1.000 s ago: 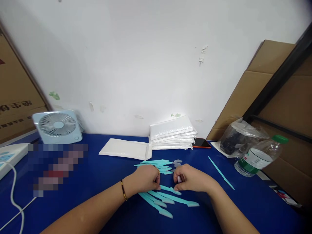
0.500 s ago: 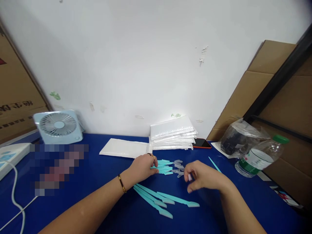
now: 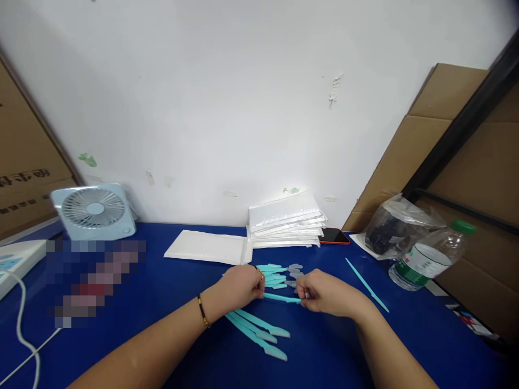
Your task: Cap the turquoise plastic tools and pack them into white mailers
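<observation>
A teal eyebrow razor (image 3: 280, 297) is stretched level between my two hands, just above the blue table. My left hand (image 3: 242, 289) pinches its handle end. At the blade end, the fingers of my right hand (image 3: 324, 294) are closed around the tip, covering the blade. Behind it lies a group of teal razors (image 3: 276, 278), their blade ends next to see-through plastic blade covers (image 3: 294, 268). In front of my left hand several more razors (image 3: 259, 330) fan out with pale blades toward the lower right. A single razor (image 3: 367, 284) lies apart beyond my right wrist.
White padded envelopes (image 3: 286, 219) are stacked against the wall, with one flat envelope (image 3: 206, 247) beside them. An orange-edged phone (image 3: 334, 236) lies behind. A water bottle (image 3: 421, 262) and a bagged dark item (image 3: 385, 232) stand right; a fan (image 3: 95, 210) stands left.
One razor from the front group has been lifted into my left hand. My right hand has moved left and closed on its blade end, uncovering more of the lone razor.
</observation>
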Demonstrator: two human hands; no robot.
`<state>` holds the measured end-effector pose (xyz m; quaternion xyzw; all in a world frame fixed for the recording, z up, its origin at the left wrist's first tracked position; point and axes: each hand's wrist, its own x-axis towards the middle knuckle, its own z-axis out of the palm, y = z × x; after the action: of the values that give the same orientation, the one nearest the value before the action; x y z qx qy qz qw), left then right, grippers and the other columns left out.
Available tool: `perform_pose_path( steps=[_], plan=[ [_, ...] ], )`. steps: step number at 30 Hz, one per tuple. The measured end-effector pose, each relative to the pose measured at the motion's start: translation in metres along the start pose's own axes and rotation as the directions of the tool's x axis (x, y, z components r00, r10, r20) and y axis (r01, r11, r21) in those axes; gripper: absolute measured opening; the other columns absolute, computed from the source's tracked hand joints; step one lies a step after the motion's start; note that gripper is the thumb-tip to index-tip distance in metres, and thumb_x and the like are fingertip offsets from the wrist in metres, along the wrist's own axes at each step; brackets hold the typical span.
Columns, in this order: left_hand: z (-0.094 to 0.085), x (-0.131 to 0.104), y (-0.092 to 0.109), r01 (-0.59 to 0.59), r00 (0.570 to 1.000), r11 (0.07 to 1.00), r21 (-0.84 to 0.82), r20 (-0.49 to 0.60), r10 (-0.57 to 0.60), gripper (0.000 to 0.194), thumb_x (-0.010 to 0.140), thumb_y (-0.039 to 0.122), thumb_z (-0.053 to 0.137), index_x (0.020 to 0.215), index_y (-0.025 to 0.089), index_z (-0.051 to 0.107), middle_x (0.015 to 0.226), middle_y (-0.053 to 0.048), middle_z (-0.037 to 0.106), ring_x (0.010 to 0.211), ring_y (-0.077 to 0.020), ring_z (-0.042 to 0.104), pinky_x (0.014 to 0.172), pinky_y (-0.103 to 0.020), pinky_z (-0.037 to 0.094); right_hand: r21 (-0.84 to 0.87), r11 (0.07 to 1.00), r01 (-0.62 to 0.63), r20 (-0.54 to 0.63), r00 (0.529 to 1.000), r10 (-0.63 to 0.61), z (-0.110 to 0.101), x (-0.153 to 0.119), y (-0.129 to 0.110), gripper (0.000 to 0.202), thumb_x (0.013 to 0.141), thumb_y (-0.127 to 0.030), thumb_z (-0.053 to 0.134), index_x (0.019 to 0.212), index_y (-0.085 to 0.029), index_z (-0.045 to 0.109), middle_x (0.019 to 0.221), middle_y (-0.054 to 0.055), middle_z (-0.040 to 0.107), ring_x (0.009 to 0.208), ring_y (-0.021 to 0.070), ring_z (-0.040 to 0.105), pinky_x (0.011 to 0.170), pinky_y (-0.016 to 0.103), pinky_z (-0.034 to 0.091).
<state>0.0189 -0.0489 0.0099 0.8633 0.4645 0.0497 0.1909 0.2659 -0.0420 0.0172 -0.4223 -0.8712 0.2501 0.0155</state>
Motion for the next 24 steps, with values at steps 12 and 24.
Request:
perform_pose_path(
  steps=[12, 24],
  plan=[
    [-0.01, -0.012, 0.007, -0.021, 0.972, 0.998, -0.056, 0.232, 0.033, 0.018, 0.062, 0.039, 0.071, 0.072, 0.024, 0.069, 0.07, 0.003, 0.065, 0.06, -0.012, 0.055, 0.047, -0.021, 0.031, 0.086, 0.996, -0.003, -0.247, 0.969, 0.024, -0.007, 0.003, -0.002, 0.017, 0.079, -0.028, 0.053, 0.075, -0.017, 0.065, 0.066, 0.001, 0.061, 0.057, 0.0108, 0.052, 0.051, 0.02, 0.034],
    [-0.008, -0.002, -0.002, 0.085, 0.996, 0.993, 0.088, -0.043, -0.082, 0.009, 0.073, 0.03, 0.06, 0.073, 0.022, 0.066, 0.082, 0.0, 0.063, 0.07, -0.0146, 0.057, 0.057, -0.023, 0.036, 0.262, 0.964, -0.039, -0.024, 0.999, 0.047, 0.007, 0.008, 0.004, 0.023, 0.08, -0.034, 0.052, 0.075, -0.015, 0.065, 0.058, 0.0, 0.057, 0.046, 0.0098, 0.052, 0.045, 0.02, 0.038]
  ],
)
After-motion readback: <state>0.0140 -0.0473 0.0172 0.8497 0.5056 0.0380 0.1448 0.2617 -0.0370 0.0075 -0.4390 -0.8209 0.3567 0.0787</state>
